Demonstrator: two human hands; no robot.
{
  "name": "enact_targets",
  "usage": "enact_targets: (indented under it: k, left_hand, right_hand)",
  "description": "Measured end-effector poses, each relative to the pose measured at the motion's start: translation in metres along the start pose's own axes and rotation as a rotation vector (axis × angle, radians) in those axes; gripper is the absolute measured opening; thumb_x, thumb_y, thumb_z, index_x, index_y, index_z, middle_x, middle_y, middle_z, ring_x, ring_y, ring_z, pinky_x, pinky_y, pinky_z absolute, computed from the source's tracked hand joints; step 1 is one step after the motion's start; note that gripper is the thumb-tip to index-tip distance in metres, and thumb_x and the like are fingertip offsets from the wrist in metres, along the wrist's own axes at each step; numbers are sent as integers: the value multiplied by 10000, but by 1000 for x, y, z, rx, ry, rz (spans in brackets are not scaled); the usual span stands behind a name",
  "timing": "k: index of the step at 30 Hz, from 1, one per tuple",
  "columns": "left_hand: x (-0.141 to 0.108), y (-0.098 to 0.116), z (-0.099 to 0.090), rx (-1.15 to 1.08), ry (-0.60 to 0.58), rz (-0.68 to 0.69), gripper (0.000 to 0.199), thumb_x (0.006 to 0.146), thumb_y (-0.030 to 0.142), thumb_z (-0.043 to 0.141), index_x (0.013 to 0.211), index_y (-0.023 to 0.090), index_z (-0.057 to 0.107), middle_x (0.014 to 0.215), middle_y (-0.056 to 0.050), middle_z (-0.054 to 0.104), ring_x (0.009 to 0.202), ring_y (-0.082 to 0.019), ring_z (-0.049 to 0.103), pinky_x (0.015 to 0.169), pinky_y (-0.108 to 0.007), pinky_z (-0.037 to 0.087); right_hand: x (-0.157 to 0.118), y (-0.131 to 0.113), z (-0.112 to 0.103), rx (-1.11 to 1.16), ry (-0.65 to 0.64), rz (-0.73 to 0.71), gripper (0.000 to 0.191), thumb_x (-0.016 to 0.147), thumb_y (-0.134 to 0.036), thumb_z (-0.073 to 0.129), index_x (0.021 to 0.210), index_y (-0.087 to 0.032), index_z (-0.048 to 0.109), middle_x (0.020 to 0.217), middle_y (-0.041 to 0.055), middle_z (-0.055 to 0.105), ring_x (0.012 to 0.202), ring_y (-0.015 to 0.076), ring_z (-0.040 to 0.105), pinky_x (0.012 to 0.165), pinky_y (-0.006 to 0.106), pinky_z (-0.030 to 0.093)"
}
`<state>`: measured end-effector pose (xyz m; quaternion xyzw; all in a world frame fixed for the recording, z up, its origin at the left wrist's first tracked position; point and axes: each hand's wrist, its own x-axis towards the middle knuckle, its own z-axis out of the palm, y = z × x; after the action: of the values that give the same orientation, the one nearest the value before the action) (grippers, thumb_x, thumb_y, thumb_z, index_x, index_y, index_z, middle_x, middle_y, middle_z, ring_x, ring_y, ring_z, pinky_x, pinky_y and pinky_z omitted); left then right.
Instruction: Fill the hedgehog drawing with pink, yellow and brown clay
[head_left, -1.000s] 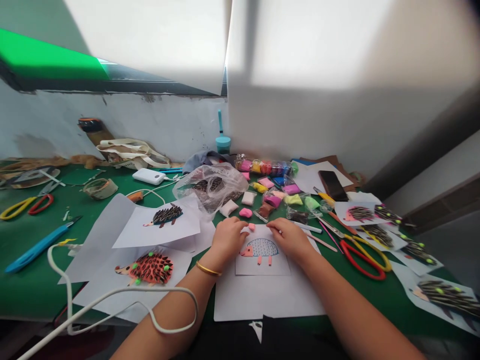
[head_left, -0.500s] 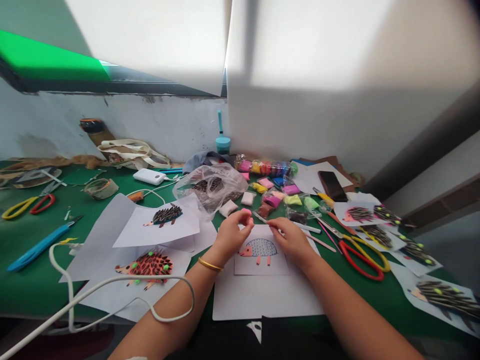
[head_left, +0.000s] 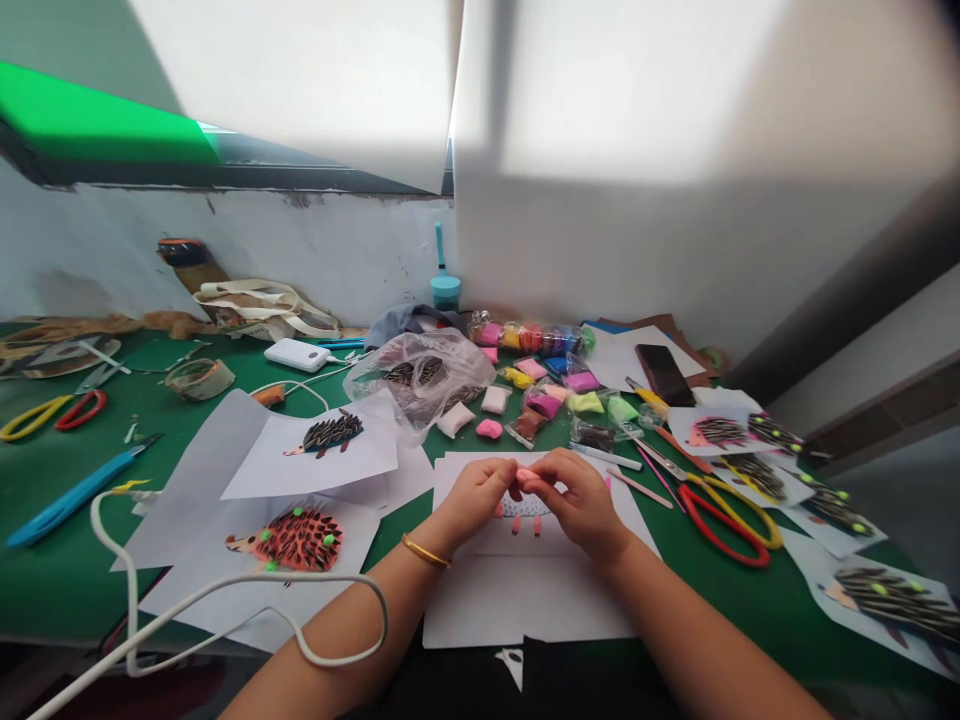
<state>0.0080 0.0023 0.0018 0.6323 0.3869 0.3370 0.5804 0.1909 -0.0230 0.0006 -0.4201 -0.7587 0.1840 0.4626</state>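
My left hand (head_left: pixel 480 492) and my right hand (head_left: pixel 577 498) meet over the drawing, fingertips closed together on a small piece of pink clay (head_left: pixel 528 476). Under them a hedgehog drawing (head_left: pixel 517 525) lies on white paper (head_left: pixel 525 600); its lower body and two pink legs show, while my fingers hide most of its upper part. Just beyond my left hand rests a larger lump of pink clay (head_left: pixel 489 429) on the green table. A marker (head_left: pixel 606 456) lies past my right hand.
Bagged clay (head_left: pixel 583 402) in several colours and a plastic bag of seeds (head_left: pixel 420 375) lie behind. Red-and-yellow scissors (head_left: pixel 731 520) and finished hedgehog pictures (head_left: pixel 892 590) are at right. A white cable (head_left: pixel 262 578) loops across my left forearm; a blue cutter (head_left: pixel 75 497) lies far left.
My hands have come together and nearer to me, both now on the small pink clay piece. The larger pink lump, earlier by my left fingertips, lies apart from them on the table.
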Motion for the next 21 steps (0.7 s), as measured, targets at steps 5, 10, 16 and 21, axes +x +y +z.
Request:
enact_targets:
  k: [5,10,16,21]
  left_hand:
    - [0,0,-4,-126,-68,-98,415,784,557,678,822,145,705,688,-11,604,593,-112,520,491,-193,356]
    - [1,-6,-1,-245,-173,-91,394,744,521,734,741,142,628,613,7,577,556,-126,555,547,-232,376]
    - [-1,-4,-1,-231,-209,-36,532,795,654,620,697,132,621,609,-6,570,552,-114,531,564,-239,374]
    - [-1,1,-5,-233,-126,-146,457,753,575,710,802,123,668,640,-4,583,553,-104,540,488,-195,339]
  right_hand:
    - [-2,1,6,9,4,7,299,891,-508,628,766,-237,652,699,12,606,696,182,554,645,316,437]
    - [-3,-2,12,54,-12,3,318,851,-544,663,961,-247,691,765,15,609,696,174,547,643,311,453]
    - [-3,-6,9,13,-13,-35,375,926,-499,576,703,-233,718,656,18,567,665,168,540,627,309,425]
    - [-4,-1,9,44,-20,-63,391,882,-561,609,1088,-245,715,808,34,647,731,179,572,683,319,467]
